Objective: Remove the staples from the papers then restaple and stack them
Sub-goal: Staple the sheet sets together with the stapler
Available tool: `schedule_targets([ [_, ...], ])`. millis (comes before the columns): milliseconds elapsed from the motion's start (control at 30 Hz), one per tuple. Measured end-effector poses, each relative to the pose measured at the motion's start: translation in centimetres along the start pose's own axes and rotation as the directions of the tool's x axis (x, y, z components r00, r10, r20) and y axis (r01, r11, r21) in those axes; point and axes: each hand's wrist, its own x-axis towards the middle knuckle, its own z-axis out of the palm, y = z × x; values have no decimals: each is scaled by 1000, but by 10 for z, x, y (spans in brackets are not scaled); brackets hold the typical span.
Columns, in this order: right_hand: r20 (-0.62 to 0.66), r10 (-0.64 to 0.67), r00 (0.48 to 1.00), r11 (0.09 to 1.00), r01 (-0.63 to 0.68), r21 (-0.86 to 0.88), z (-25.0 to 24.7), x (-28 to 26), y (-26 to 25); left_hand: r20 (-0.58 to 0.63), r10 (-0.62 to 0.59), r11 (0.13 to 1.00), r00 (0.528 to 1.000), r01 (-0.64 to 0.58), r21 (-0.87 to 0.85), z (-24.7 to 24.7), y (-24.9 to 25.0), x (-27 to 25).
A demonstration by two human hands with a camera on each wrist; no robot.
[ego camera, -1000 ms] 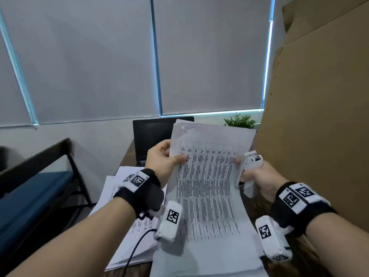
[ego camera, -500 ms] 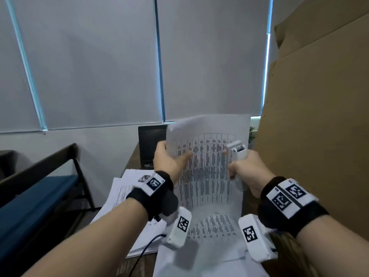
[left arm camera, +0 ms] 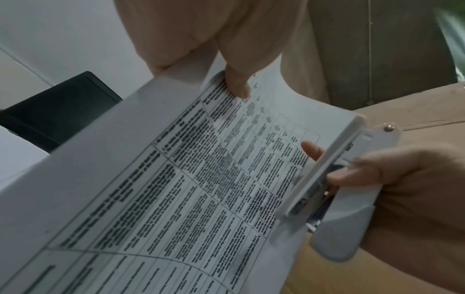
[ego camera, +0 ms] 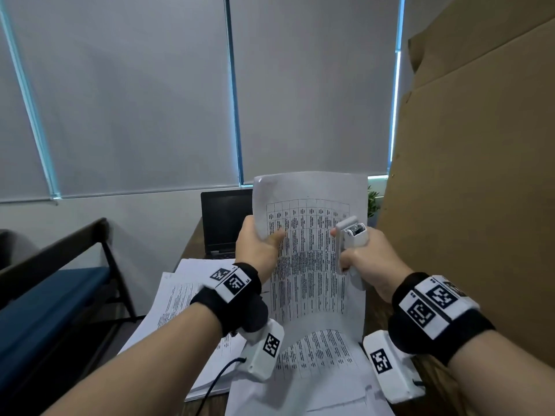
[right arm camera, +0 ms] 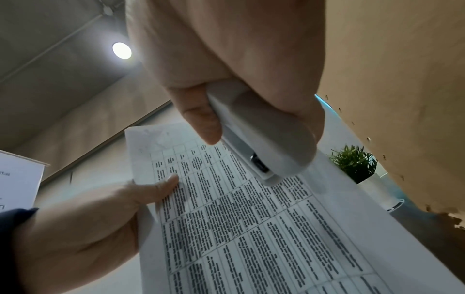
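A set of printed papers point(ego camera: 309, 259) with dense tables stands upright in the air, its lower part curving down toward the desk. My left hand point(ego camera: 258, 247) pinches its left edge, thumb on the front; the same hold shows in the left wrist view on the papers point(left arm camera: 176, 179). My right hand point(ego camera: 366, 253) grips a white stapler point(ego camera: 351, 241) held upright at the papers' right edge, with a fingertip against the sheet. In the right wrist view the stapler point(right arm camera: 264, 139) lies over the papers point(right arm camera: 251, 218). No staple is visible.
A stack of other printed papers point(ego camera: 186, 295) lies on the desk at the left. A black laptop point(ego camera: 225, 223) stands behind it. A tall cardboard sheet point(ego camera: 468, 205) walls off the right, a small plant point(ego camera: 372, 202) beside it. A blue bench point(ego camera: 45, 310) sits left.
Both hands lifted the papers higher and more upright, and the right hand with the stapler moved in closer to the sheet's right edge.
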Motion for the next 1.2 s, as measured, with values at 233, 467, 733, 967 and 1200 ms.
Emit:
schedule_targets([
  [233, -394, -379, 837, 924, 322, -205, -8, 9, -49, 87, -20, 997, 996, 26, -73, -6, 3, -5],
  [467, -145, -568, 810, 823, 561, -94, 9, 13, -105, 131, 43, 995, 990, -31, -93, -4, 7, -11],
  [733, -135, -668, 732, 742, 644, -187, 31, 17, -118, 175, 108, 991, 979, -92, -96, -3, 10, -21],
  [967, -238, -710, 663, 690, 723, -45, 42, 19, -126, 211, 140, 989, 967, -124, -85, 0, 14, -29],
  [1200, -318, -740, 593, 636, 771, -41, 45, 17, -130, 215, 164, 986, 963, -157, -50, 1, 16, -29],
])
